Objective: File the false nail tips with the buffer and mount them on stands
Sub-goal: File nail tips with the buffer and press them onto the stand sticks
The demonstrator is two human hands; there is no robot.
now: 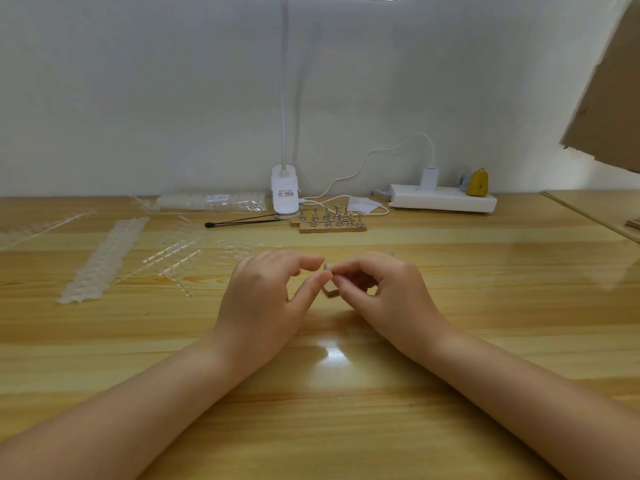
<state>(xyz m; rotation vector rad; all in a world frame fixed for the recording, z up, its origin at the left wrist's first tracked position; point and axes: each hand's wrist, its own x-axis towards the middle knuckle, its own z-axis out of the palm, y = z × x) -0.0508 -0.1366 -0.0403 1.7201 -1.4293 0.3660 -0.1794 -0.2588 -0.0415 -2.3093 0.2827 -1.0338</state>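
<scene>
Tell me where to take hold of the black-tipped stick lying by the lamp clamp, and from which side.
Grip the black-tipped stick near its middle, coming straight down from above. It lies flat on the table, thin and long, its right end running up to the lamp clamp, so the bare mid-shaft probably gives fingers the most room.

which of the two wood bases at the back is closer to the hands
The front wooden base, the one lying nearer the table edge where the hands work. The other wooden base sits behind it, nearer the lamp clamp.
</scene>
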